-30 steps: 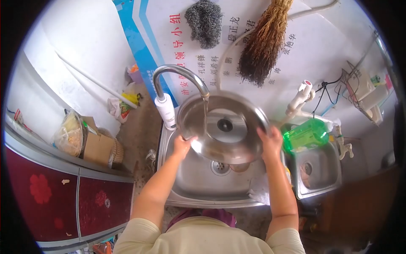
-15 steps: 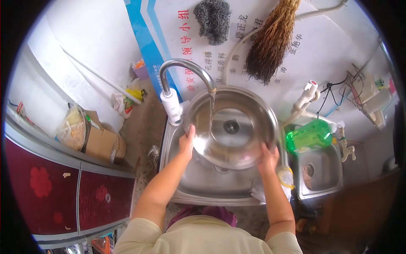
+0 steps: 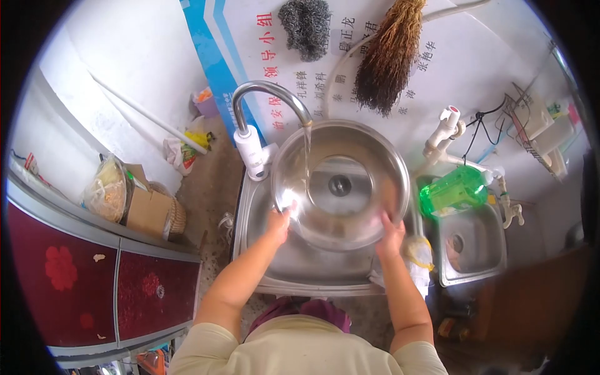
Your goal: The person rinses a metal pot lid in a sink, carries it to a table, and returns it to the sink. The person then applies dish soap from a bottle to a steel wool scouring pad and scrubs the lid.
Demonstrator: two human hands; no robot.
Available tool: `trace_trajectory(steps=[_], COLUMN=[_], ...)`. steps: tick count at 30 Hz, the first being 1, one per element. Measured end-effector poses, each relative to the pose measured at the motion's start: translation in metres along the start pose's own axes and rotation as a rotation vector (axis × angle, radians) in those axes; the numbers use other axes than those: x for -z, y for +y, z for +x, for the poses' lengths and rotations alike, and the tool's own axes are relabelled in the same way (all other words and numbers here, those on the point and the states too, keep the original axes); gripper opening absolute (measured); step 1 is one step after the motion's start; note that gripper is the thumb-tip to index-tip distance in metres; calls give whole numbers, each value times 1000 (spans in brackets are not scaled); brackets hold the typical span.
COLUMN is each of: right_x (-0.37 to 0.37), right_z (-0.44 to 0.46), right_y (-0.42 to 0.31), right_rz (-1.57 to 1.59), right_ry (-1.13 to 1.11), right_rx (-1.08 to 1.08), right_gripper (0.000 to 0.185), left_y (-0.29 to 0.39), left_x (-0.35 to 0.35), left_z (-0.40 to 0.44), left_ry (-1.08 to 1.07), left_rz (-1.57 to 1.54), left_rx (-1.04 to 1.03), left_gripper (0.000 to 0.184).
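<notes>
A wide, round stainless steel basin [image 3: 350,231] is held over the large sink [image 3: 269,269], with water running into it from the curved tap [image 3: 275,87]. My left hand [image 3: 279,225] grips its lower left rim, thumb on the inner side. On the lower right rim, my right hand [image 3: 390,234] is closed too. The fingers beneath the rim are hidden. A dark round spot shows in the middle of the basin; I cannot tell whether it is a reflection.
A green bottle [image 3: 453,192] lies above the small sink [image 3: 473,247] on the right. The brush broom [image 3: 389,62] and steel wool [image 3: 305,28] are against the lettered board behind. A white bag with yellow [image 3: 419,252] sits by my right forearm. Red cabinets [image 3: 62,269] stand left.
The basin's near side has shifted slightly, and both hands have moved a little along its rim. My left hand sits lower than before. Water keeps running.
</notes>
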State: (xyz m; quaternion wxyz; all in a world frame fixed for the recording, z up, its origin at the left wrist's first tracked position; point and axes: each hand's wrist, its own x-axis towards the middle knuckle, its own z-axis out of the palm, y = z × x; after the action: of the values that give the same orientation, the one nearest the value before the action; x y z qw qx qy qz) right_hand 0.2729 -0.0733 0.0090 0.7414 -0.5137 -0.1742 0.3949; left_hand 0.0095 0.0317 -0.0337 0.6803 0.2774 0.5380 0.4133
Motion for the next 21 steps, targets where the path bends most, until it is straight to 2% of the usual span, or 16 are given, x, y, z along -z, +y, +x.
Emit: trace_trajectory(steps=[2, 3, 6, 7, 10, 11, 14, 15, 18, 21], right_x=[-3, -8, -11, -15, 14, 18, 14, 7, -8, -8], right_z=[0, -5, -9, -15, 0, -2, -7, -9, -27, -32], right_y=[-1, -8, -10, -15, 18, 31, 39, 38, 20, -2], right_rz=[-30, -24, -307, -491, -894, -612, -794, -771, -694, -669], right_ry=[20, 19, 80, 67, -31, -59, -220, -326, -322, -103], right_rx=[22, 37, 43, 69, -146, -256, -375, -383, -397, -318], right_gripper=[33, 33, 18, 23, 36, 49, 56, 51, 28, 34], left_y=[4, 7, 23, 32, 64, 64, 80, 86, 104, 104], left_x=[9, 7, 12, 13, 7, 11, 12, 14, 11, 20], left_z=[8, 1, -14, -19, -46, -42, -51, -50, -67, -72], left_ry=[30, -15, -129, -166, -286, -277, -319, -315, -391, -397], left_rz=[-42, -97, -106, -158, -186, -163, -34, 65, -37, -112], left_rx=[36, -94, -154, -112, -165, -145, -187, -152, -119, -115], left_gripper=[39, 21, 21, 28, 38, 48, 63, 67, 67, 67])
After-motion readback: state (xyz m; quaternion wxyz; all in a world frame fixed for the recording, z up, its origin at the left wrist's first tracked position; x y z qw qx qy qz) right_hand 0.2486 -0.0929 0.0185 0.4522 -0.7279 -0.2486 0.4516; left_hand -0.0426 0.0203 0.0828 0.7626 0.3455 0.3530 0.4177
